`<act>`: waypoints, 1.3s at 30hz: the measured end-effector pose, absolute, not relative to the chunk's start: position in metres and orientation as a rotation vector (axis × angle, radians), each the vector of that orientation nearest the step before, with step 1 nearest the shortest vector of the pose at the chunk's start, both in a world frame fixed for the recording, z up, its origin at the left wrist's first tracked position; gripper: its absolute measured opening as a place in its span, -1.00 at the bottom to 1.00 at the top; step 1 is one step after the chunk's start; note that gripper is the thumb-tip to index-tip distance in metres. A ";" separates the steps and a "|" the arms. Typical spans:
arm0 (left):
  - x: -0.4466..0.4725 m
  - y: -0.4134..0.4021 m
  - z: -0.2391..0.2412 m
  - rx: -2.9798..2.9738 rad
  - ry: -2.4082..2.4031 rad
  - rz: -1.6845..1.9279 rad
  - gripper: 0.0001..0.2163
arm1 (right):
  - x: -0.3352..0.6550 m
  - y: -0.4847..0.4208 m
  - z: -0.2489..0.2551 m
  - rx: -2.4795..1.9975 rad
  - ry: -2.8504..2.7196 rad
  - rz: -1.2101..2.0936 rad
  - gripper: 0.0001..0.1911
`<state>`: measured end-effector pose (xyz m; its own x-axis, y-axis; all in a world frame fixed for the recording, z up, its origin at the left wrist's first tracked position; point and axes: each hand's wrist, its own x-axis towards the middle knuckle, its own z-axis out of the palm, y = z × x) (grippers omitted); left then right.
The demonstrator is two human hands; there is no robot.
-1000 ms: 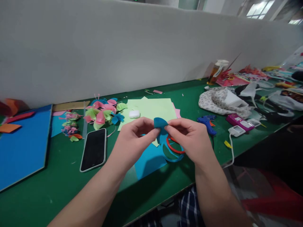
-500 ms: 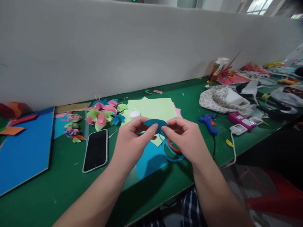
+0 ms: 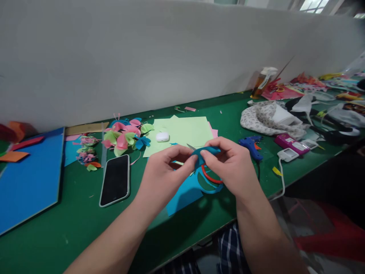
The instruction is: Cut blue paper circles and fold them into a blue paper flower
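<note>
A curved piece of blue paper (image 3: 203, 153) is pinched between the thumbs and fingers of my left hand (image 3: 171, 167) and my right hand (image 3: 229, 163), held above the table. Just beneath lie scissors with a red handle (image 3: 211, 177); their metal tip pokes out beyond the blue piece, and the rest is partly covered by my hands. Around the handle is a cut-out ring of blue paper (image 3: 209, 190). A blue sheet (image 3: 182, 198) rests under my left hand, overlapping light green sheets (image 3: 185, 127) farther back.
A phone (image 3: 115, 180) lies left, near a pile of paper petals (image 3: 125, 137) and a blue board (image 3: 31, 182). A white earbud case (image 3: 162, 137) sits on the green sheets. To the right are a blue glue gun (image 3: 251, 146), a patterned cloth (image 3: 265, 120) and a bottle (image 3: 264, 83).
Both hands have shifted slightly right with the blue paper, which is now tilted and turned. The scissors' metal tip and the whole earbud case have come into sight.
</note>
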<state>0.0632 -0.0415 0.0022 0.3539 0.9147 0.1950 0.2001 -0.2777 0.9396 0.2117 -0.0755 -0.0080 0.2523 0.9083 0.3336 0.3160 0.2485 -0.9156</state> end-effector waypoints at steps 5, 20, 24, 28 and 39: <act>0.064 -0.042 0.001 1.716 1.003 1.027 -0.96 | 0.210 -0.077 -0.009 -1.274 -1.331 0.613 -0.94; 0.058 -0.038 0.004 1.667 1.016 1.007 -0.88 | 0.209 -0.076 -0.008 -1.102 -1.288 0.777 -0.59; 0.056 -0.038 0.004 1.692 1.040 1.038 -0.87 | 0.208 -0.076 -0.009 -1.108 -1.273 0.755 -0.60; 0.057 -0.039 0.005 1.677 1.045 1.060 -0.87 | 0.207 -0.075 -0.011 -1.093 -1.221 0.754 -0.61; 0.055 -0.032 0.004 1.331 0.950 0.979 -0.88 | 0.212 -0.077 -0.013 -1.054 -1.321 0.688 -0.81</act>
<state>0.0551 -0.0315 0.0042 0.3194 0.9476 0.0060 -0.0226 0.0013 0.9997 0.2120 -0.0766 -0.0128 0.1664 0.8883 0.4281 0.1583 0.4044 -0.9008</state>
